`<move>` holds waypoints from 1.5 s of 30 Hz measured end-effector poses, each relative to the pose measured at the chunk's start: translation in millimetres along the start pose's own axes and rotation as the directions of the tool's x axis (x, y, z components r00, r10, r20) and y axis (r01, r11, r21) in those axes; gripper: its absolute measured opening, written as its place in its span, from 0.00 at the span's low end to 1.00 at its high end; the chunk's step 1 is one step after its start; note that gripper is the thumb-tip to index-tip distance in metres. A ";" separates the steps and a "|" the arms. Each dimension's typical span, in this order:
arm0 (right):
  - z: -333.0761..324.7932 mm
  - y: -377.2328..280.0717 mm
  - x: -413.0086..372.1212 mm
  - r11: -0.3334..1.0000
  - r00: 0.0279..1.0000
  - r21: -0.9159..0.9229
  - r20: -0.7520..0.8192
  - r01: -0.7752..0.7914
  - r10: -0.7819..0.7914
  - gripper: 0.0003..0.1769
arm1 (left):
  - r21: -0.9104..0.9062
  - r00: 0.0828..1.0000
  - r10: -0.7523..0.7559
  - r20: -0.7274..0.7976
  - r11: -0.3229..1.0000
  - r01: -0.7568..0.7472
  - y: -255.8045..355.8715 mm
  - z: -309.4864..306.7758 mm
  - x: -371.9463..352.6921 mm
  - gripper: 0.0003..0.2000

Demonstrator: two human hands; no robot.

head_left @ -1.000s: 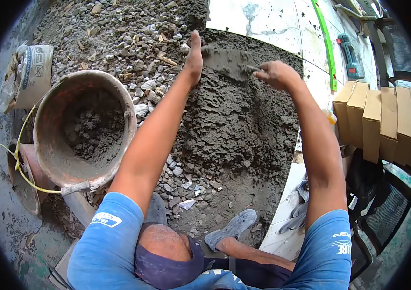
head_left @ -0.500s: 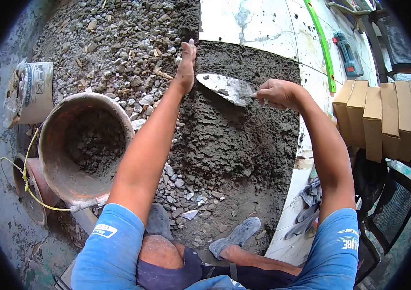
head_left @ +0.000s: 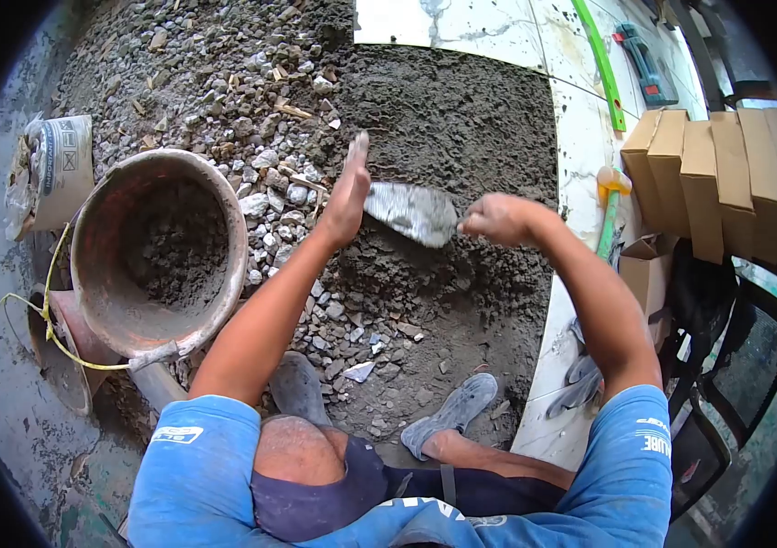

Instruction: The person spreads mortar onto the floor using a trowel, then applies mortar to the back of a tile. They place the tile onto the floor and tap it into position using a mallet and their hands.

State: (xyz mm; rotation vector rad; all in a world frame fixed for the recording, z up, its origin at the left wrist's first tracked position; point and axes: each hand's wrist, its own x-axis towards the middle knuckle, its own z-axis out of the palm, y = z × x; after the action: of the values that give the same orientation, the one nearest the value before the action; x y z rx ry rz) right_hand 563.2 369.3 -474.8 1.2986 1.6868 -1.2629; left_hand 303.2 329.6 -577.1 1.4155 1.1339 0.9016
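My right hand (head_left: 496, 220) is closed round the handle of a trowel (head_left: 409, 212), whose grey, mortar-smeared blade points left over the wet mortar. The handle itself is hidden inside my fist. Close to the blade's tip, my left hand (head_left: 348, 194) is held edge-down with its fingers stretched out, at the left border of the mortar bed. The dark mortar (head_left: 452, 110) is spread in a rough rectangle between loose gravel and white tiles, its surface ridged near the blade.
A bucket (head_left: 241, 260) with mortar inside stands on my left, beside a torn bag (head_left: 67, 169). Gravel (head_left: 215, 100) covers the ground at upper left. On the right lie white tiles (head_left: 580, 137), a green level (head_left: 600, 59), a mallet (head_left: 611, 196) and cardboard boxes (head_left: 699, 178).
The trowel and both my hands have moved down toward me across the mortar. Mortar behind the blade looks flatter. The view has shifted slightly, and the mallet now shows beside the boxes.
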 end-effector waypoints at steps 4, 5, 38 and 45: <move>44.7 -9.9 -28.9 0.999 0.998 -0.031 0.053 -0.018 0.020 0.26 | 0.069 0.994 0.043 0.104 0.996 -0.050 -9.6 8.7 -62.9 0.44; 59.4 -6.6 -30.8 0.999 0.999 -0.054 0.042 0.004 -0.002 0.27 | 0.044 0.993 0.032 0.114 0.998 -0.038 -7.9 8.8 -76.0 0.44; 160.0 29.9 -93.9 0.937 0.804 0.245 -0.488 -0.247 0.340 0.19 | 0.472 0.987 -0.018 0.157 0.879 -0.059 -6.9 -56.3 -285.2 0.36; 156.8 135.9 -111.0 0.885 0.684 0.331 -0.563 -0.327 0.464 0.27 | 0.500 0.994 -0.056 0.093 0.866 0.002 1.1 -72.0 -293.2 0.36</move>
State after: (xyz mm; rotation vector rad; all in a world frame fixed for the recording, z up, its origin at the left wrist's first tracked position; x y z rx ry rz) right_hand 716.5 191.0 -465.6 2.2740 1.5605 -0.7797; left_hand 157.5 66.7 -548.7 1.8343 1.3658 0.5149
